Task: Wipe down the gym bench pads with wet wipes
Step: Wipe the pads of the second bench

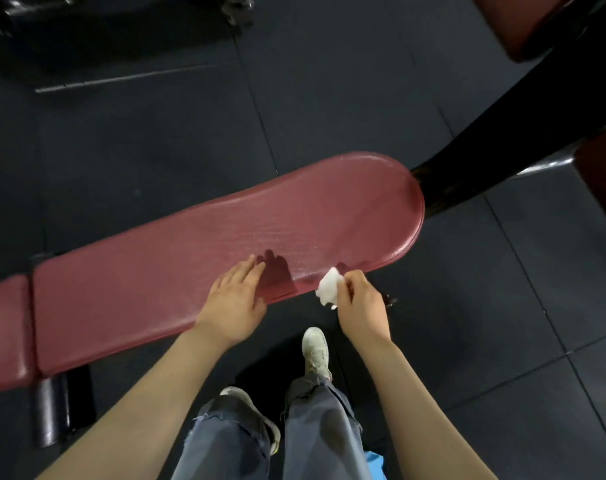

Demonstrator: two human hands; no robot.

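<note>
Bench pad [225, 233], long and dark red, runs across the middle of the frame, shiny with moisture toward its rounded right end. The right hand [360, 303] pinches a crumpled wet wipe [329, 289] at the pad's near edge; the left hand [234, 299] rests flat, fingers straight, on the pad. Overlapping strokes, probably leftward toward the duller section, should cover it evenly.

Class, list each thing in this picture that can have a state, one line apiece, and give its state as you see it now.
Long red padded bench pad: lying flat, with a wet sheen on its rounded end.
Short red seat pad: flat, set apart from the long pad by a gap.
White wet wipe: crumpled, pinched at the pad's near edge.
Left hand: fingers straight, resting on the long pad.
Right hand: fingers curled, pinching the wipe.
</note>
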